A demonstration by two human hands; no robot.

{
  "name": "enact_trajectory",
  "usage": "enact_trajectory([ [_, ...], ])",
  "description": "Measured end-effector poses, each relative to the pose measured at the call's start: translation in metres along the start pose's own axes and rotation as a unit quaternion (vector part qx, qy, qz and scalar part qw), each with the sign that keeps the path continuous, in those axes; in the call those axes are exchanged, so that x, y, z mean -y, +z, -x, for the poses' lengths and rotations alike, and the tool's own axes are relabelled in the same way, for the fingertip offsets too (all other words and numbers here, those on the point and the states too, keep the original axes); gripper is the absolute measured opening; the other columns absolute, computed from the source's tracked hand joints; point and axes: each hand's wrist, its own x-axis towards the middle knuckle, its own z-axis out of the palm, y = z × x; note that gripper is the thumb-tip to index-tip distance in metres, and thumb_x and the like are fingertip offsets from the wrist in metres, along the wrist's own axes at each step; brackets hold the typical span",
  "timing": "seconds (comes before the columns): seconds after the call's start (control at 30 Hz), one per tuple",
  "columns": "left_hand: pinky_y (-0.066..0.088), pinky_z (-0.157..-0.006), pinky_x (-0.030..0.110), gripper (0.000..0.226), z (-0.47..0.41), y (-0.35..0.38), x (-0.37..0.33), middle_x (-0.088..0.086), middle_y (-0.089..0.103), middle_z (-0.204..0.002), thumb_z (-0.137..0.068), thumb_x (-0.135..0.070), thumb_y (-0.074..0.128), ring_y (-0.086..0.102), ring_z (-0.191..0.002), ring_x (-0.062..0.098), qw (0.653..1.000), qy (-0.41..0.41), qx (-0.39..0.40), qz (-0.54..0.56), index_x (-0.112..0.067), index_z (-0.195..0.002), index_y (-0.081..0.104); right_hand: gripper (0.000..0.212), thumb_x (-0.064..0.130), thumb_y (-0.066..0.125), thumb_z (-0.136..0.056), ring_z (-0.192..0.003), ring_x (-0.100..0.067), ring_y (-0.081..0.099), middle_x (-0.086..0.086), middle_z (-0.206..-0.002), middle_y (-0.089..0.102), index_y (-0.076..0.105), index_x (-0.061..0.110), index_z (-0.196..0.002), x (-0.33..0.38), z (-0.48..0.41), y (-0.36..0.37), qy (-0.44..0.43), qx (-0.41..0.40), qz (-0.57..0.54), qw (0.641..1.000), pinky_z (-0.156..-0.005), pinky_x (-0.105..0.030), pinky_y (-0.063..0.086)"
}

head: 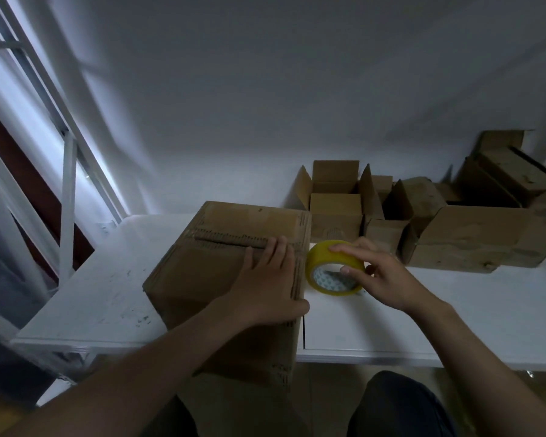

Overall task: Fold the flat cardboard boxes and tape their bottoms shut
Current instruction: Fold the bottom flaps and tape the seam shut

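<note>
A folded cardboard box stands bottom-up at the white table's front edge, its flaps closed with a seam across the top. My left hand presses flat on the box's right side, fingers straight along the seam and thumb over the right edge. Just right of the box lies a roll of yellow tape on the table. My right hand grips the roll, fingers curled over its top and thumb at the core.
Several assembled open boxes stand along the back of the white table against the wall. A white metal frame rises at the left. My knees show below the table edge.
</note>
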Motion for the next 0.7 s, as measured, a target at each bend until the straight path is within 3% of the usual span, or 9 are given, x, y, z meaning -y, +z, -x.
enact_trajectory([
  [0.13, -0.001, -0.122, 0.059, 0.096, -0.011, -0.012, 0.01, 0.002, -0.022, -0.166, -0.094, -0.055, 0.046, -0.021, -0.153, 0.018, 1.0, 0.003, -0.002, 0.01, -0.014, -0.16, -0.011, 0.039, 0.036, 0.061, -0.095, -0.103, -0.011, 0.054, 0.0, -0.108, 0.05, 0.057, 0.045, -0.133, -0.009, 0.0, 0.015, 0.002, -0.065, -0.002, 0.998, -0.074, -0.016, 0.048],
  [0.33, -0.001, -0.124, 0.057, 0.091, -0.033, -0.038, 0.034, -0.002, -0.018, -0.167, -0.096, -0.057, 0.044, -0.014, -0.154, 0.013, 1.0, 0.012, 0.007, 0.008, -0.019, -0.161, -0.007, 0.04, 0.033, 0.063, -0.097, -0.097, -0.006, 0.051, 0.002, -0.101, 0.046, 0.054, 0.052, -0.132, -0.005, -0.03, 0.022, 0.015, -0.092, -0.001, 0.996, -0.073, -0.01, 0.043],
  [0.43, -0.003, -0.124, 0.053, 0.091, -0.041, -0.046, 0.053, -0.006, -0.017, -0.167, -0.096, -0.056, 0.047, -0.012, -0.153, 0.011, 1.0, 0.02, 0.012, 0.02, -0.022, -0.161, -0.007, 0.042, 0.033, 0.064, -0.098, -0.1, -0.002, 0.05, 0.001, -0.104, 0.048, 0.051, 0.056, -0.13, -0.004, -0.045, 0.026, 0.018, -0.089, 0.013, 0.996, -0.081, -0.008, 0.042],
  [0.57, 0.004, -0.126, 0.049, 0.091, -0.037, -0.036, 0.091, -0.009, -0.02, -0.166, -0.098, -0.047, 0.05, -0.013, -0.152, 0.007, 0.999, 0.034, 0.023, 0.02, -0.024, -0.16, -0.012, 0.047, 0.033, 0.068, -0.095, -0.105, -0.006, 0.051, 0.006, -0.107, 0.049, 0.053, 0.051, -0.137, 0.005, -0.054, 0.042, 0.03, -0.056, 0.021, 0.998, -0.091, -0.03, 0.053],
  [0.7, 0.005, -0.124, 0.054, 0.086, -0.022, -0.026, 0.132, -0.013, -0.015, -0.167, -0.097, -0.025, 0.049, -0.015, -0.151, 0.002, 0.997, 0.05, 0.029, 0.043, -0.03, -0.16, -0.008, 0.065, 0.033, 0.073, -0.09, -0.103, -0.005, 0.051, 0.012, -0.114, 0.052, 0.043, 0.052, -0.144, 0.028, -0.055, 0.073, -0.008, -0.02, 0.07, 0.997, -0.089, -0.034, 0.055],
])
